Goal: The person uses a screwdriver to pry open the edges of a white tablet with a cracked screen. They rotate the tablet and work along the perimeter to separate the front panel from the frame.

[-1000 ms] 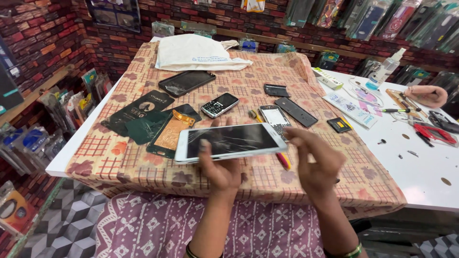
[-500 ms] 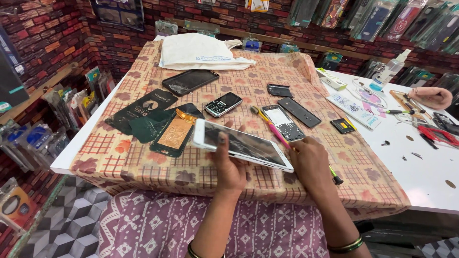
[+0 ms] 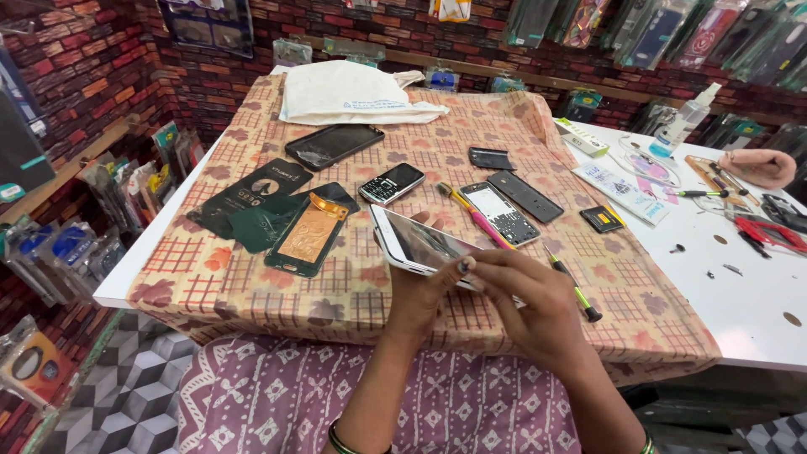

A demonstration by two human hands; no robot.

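Observation:
My left hand [image 3: 418, 296] holds a white tablet [image 3: 416, 241] from below, tilted with its glass screen facing up, over the near edge of the patterned tablecloth [image 3: 252, 286]. My right hand [image 3: 530, 304] grips the tablet's right end, fingers curled over its edge. Just beyond the tablet lie an opened phone body [image 3: 503, 213] and a pink-handled screwdriver [image 3: 475, 213]. A green-handled screwdriver [image 3: 573, 284] lies right of my right hand.
On the cloth sit a keypad phone [image 3: 392, 182], a dark phone panel [image 3: 334, 145], dark packaging and an orange-backed part [image 3: 307, 235], a back cover [image 3: 525, 195], a small battery [image 3: 601, 219] and a white bag [image 3: 353, 94]. Another person's hand [image 3: 759, 166] rests at the right among tools on the white table [image 3: 748, 311].
The tablet has swung from lying broadside across both hands to pointing away at an angle. My right hand has moved in and closed over its right end.

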